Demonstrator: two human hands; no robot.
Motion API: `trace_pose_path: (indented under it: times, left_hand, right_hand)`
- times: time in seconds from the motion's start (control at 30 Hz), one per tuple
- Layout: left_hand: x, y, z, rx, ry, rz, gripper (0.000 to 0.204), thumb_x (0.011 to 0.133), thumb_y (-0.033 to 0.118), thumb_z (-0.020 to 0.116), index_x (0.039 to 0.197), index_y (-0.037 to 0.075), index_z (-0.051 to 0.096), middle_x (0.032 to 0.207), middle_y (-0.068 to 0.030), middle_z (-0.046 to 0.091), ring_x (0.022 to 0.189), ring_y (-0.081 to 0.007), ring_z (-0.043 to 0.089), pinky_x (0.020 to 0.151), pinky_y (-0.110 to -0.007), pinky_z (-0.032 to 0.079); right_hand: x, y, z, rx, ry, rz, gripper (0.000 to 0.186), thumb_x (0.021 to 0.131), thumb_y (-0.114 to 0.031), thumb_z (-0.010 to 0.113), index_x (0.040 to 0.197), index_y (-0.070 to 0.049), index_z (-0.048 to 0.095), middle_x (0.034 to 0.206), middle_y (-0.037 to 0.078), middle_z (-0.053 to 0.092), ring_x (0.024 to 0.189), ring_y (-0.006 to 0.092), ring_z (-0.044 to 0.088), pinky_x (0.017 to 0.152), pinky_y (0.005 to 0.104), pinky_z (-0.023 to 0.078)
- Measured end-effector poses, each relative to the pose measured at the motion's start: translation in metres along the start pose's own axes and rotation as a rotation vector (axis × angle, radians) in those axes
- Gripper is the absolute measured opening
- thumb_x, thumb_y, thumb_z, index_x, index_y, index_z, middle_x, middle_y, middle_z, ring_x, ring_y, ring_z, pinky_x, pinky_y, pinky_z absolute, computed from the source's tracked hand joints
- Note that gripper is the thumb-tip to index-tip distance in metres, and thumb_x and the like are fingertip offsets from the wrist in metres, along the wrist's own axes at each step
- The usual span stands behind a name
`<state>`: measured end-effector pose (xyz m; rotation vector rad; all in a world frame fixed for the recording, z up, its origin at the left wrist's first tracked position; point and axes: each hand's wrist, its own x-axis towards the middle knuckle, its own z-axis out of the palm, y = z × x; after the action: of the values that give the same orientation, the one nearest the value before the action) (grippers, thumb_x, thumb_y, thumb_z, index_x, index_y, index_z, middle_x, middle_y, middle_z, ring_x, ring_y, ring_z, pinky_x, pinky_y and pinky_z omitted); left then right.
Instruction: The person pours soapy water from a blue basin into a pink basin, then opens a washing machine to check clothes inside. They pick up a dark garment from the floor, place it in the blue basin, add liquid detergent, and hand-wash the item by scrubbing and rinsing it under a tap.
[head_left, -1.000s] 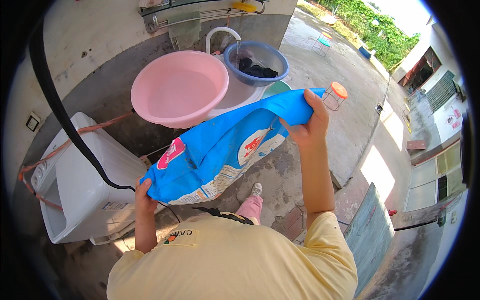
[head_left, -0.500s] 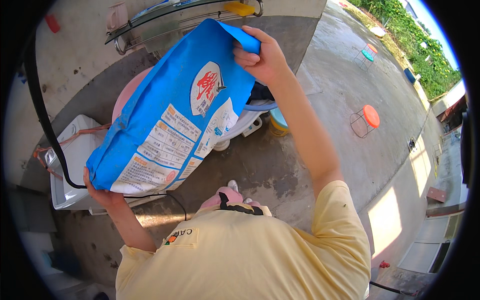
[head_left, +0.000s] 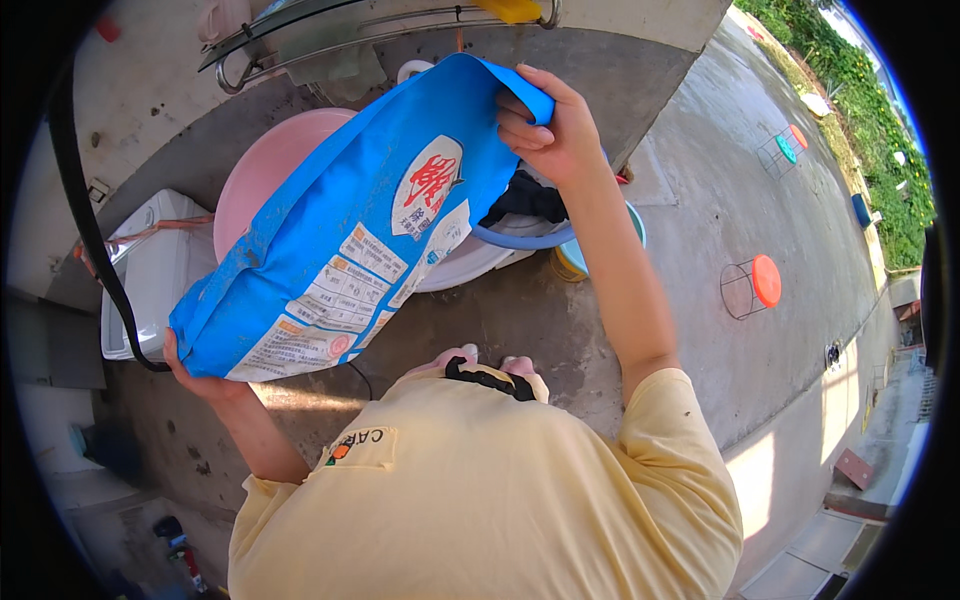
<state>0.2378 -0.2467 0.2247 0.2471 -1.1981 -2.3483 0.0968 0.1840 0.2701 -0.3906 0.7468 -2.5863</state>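
A large blue printed sack point(head_left: 300, 240) hangs tilted in front of me, its bottom low on the left and its top edge high on the right. My left hand point(head_left: 205, 378) supports the bottom corner, thumb on the front and the other fingers underneath. At the upper right, my right hand point(head_left: 552, 125) grips the folded top edge, fingers curled around it. Behind the sack are a pink basin point(head_left: 265, 165), partly covered, and a blue-rimmed basin point(head_left: 525, 238) with dark cloth point(head_left: 530, 198) in it. What is inside the sack is hidden.
A white machine point(head_left: 165, 262) with an orange cord stands at the left, a black hose point(head_left: 93, 215) nearby. Beside the basins is a yellow bucket point(head_left: 568, 266). A glass shelf point(head_left: 290, 18) is on the wall ahead; an orange-topped stool point(head_left: 766, 281) stands on the concrete at right.
My view has shifted, and more of the pink basin and the dark cloth shows. Both hands still hold the sack, its top end now slightly further right in view.
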Motion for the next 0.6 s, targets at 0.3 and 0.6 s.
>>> trace_pose_path:
  times: [0.3,0.6]
  left_hand:
    - [-0.041,-0.006,0.026,0.013,0.150,0.115,0.047,0.085,0.042,0.047,0.113,0.005,0.051,0.115,-0.0149,0.055,0.105,-0.0279,0.054,0.089,-0.042,0.045]
    - [-0.085,-0.012,0.001,-0.011,0.189,0.123,0.048,0.088,0.038,0.042,0.113,-0.002,0.053,0.116,-0.0181,0.055,0.107,-0.0304,0.053,0.096,-0.042,0.040]
  right_hand:
    - [0.015,-0.012,-0.025,-0.002,-0.061,0.110,0.033,0.091,-0.022,0.045,0.062,-0.007,0.043,0.048,0.001,0.037,0.034,0.0072,0.032,0.035,0.0203,0.024]
    - [0.037,-0.011,-0.021,-0.147,-0.086,0.224,0.032,0.091,-0.025,0.046,0.065,-0.007,0.046,0.044,0.000,0.037,0.032,0.0071,0.030,0.036,0.0206,0.024]
